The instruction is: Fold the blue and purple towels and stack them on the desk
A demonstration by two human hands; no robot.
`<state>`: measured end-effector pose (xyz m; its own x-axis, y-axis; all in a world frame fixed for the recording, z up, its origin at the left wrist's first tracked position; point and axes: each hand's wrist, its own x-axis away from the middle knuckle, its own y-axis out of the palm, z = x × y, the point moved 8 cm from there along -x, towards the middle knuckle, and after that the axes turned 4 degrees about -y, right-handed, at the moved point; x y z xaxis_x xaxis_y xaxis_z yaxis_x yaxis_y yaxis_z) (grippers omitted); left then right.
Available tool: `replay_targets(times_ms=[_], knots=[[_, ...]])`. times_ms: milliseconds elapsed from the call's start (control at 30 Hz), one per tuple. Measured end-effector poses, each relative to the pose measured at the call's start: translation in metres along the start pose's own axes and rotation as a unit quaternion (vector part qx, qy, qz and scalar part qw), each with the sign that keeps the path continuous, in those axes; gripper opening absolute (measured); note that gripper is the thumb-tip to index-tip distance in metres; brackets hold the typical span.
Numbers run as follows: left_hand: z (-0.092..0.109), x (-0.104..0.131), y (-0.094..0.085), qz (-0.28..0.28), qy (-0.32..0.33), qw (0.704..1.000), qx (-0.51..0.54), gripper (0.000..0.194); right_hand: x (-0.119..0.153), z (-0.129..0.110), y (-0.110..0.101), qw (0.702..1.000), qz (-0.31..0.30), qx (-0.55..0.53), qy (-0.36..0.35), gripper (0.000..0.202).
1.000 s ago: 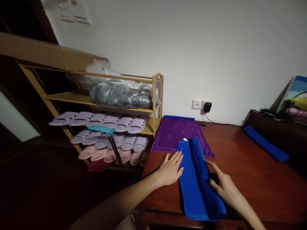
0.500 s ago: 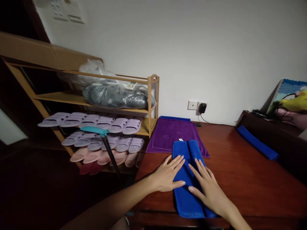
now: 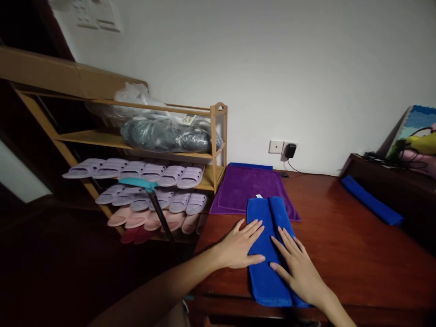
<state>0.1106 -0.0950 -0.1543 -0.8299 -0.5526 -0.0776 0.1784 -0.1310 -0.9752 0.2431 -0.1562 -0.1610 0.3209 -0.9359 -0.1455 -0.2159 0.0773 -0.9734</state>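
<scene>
A blue towel [image 3: 264, 281] lies lengthwise on the wooden table, with a fold running along its right side. Its far end rests over the near edge of a purple towel [image 3: 248, 181]; its near end reaches the table's front edge. My left hand [image 3: 240, 245] lies flat on the towel's left side, fingers spread and thumb pointing right. On the folded right part rests my right hand [image 3: 296, 265], palm down with fingers apart. Both hands press on the cloth without gripping it. A small white tag [image 3: 259, 196] shows at the towel's far end.
The reddish table [image 3: 347, 245] meets a wall with a plugged-in black adapter [image 3: 290, 151]. A rolled blue towel [image 3: 371, 200] lies along the dark raised ledge [image 3: 381, 170] at right. Left stands a shoe rack [image 3: 218, 145] with several slippers [image 3: 190, 176], fronted by a teal-topped handle [image 3: 138, 183].
The view has shifted slightly, moving the surroundings a little right in the picture. Both hands stay flat on the blue towel in nearly the same places.
</scene>
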Motion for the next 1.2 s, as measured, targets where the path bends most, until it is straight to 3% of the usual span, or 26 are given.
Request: replay_targets(times_ms=[233, 367, 500, 667, 733, 800, 867, 967, 1033, 1100, 1200], knots=[[0.001, -0.001, 0.0, -0.012, -0.005, 1.0, 0.004, 0.08, 0.001, 0.002, 0.0, 0.999, 0.01, -0.046, -0.004, 0.054], [0.001, -0.001, 0.0, -0.016, -0.011, 1.0, 0.002, 0.08, 0.007, 0.014, -0.003, 0.992, 0.048, -0.12, 0.001, 0.051], [0.001, -0.001, 0.0, -0.019, -0.006, 1.0, 0.003, 0.079, 0.024, 0.05, -0.014, 0.983, 0.09, -0.155, 0.04, 0.05], [0.0, -0.002, 0.0, -0.009, -0.01, 1.0, -0.002, 0.08, 0.056, 0.118, -0.018, 0.982, 0.03, -0.133, 0.129, 0.053], [-0.001, -0.002, 0.001, -0.01, -0.01, 1.0, 0.0, 0.081, 0.064, 0.134, -0.023, 0.981, 0.033, -0.108, 0.157, 0.055], [-0.002, -0.002, 0.002, -0.011, -0.006, 1.0, 0.005, 0.081, 0.066, 0.133, -0.034, 0.98, 0.084, -0.08, 0.163, 0.055], [-0.002, -0.002, 0.002, -0.004, -0.002, 1.0, 0.008, 0.08, 0.059, 0.112, -0.043, 0.981, 0.127, -0.055, 0.135, 0.055], [-0.003, -0.002, 0.001, 0.005, -0.005, 1.0, 0.011, 0.079, 0.043, 0.068, -0.032, 0.995, 0.071, -0.038, 0.059, 0.056], [-0.003, -0.002, 0.001, 0.002, -0.007, 1.0, 0.011, 0.079, 0.039, 0.055, -0.02, 0.998, 0.02, -0.042, 0.043, 0.055], [-0.003, -0.002, 0.001, 0.0, -0.005, 1.0, 0.011, 0.079, 0.043, 0.06, -0.014, 0.997, 0.011, -0.056, 0.058, 0.053], [-0.002, -0.001, 0.001, 0.003, 0.001, 1.0, 0.01, 0.079, 0.057, 0.087, -0.013, 0.992, 0.037, -0.083, 0.09, 0.052]])
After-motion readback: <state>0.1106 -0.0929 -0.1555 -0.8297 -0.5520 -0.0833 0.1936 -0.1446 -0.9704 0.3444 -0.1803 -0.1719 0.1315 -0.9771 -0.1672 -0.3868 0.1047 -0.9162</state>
